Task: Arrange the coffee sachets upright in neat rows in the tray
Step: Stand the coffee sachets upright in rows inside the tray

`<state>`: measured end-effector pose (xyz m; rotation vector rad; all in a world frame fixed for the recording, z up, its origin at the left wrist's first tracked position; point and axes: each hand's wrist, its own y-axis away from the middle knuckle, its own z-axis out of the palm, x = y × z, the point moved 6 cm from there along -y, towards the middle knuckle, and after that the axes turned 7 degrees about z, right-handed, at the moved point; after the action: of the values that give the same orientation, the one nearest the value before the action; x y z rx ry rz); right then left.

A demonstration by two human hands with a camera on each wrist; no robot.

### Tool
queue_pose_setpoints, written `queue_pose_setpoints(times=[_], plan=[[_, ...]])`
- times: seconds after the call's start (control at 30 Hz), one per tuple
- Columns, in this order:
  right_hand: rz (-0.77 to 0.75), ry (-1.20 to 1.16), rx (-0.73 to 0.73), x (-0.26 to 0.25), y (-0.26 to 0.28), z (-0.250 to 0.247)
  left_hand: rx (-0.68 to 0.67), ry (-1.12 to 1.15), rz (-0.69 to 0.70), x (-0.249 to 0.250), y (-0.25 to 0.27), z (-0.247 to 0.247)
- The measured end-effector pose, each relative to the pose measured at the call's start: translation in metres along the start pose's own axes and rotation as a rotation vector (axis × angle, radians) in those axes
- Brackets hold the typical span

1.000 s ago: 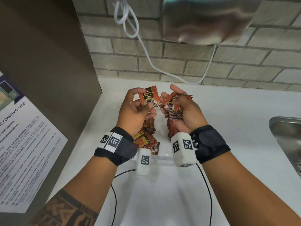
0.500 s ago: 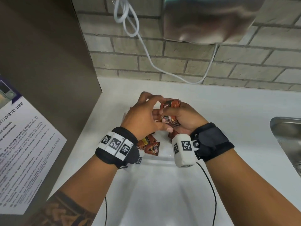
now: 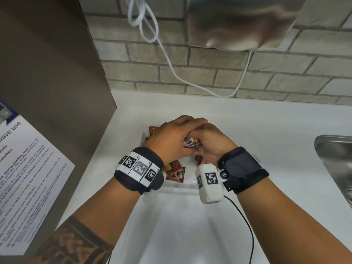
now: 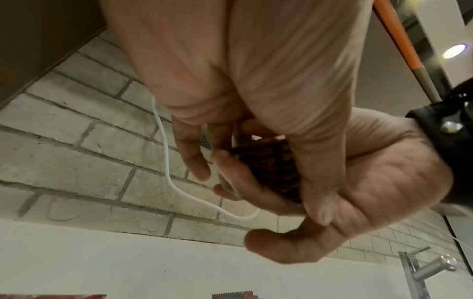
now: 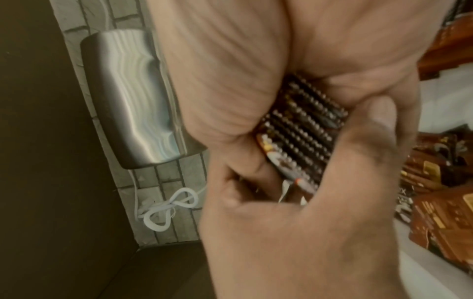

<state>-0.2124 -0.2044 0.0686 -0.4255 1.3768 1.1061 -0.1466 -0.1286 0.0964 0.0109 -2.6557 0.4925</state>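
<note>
My fingers [image 5: 302, 212] curl round a squared-up stack of brown foil coffee sachets [image 5: 302, 129], serrated edges lined up, clamped between my right hand [image 3: 213, 141] underneath and my left hand [image 3: 171, 138] folded over the top. Both hover just above the white plastic tray [image 3: 182, 187], where more loose brown sachets [image 3: 175, 173] lie flat. The tray sits on the white worktop [image 3: 266, 121] below a brick wall [image 3: 209, 73].

Wall ahead of me: pale brick wall [image 3: 219, 73].
On it: steel dispenser [image 3: 240, 21], a white cord [image 3: 167, 60] looped beside it.
My left: brown cabinet side [image 3: 47, 73] bearing a printed notice [image 3: 28, 178].
My right: steel sink [image 3: 335, 164] in the white counter [image 3: 266, 126].
</note>
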Motion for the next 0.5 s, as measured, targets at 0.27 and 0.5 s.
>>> queue_pose_setpoints(times=[0.27, 0.5], plan=[[-0.068, 0.338, 0.073, -0.005, 0.003, 0.002, -0.015, -0.08, -0.055, -0.008, -0.001, 0.0], [-0.134, 0.337, 0.048, -0.008, 0.003, 0.003, 0.003, -0.074, -0.037, -0.005, -0.006, -0.008]])
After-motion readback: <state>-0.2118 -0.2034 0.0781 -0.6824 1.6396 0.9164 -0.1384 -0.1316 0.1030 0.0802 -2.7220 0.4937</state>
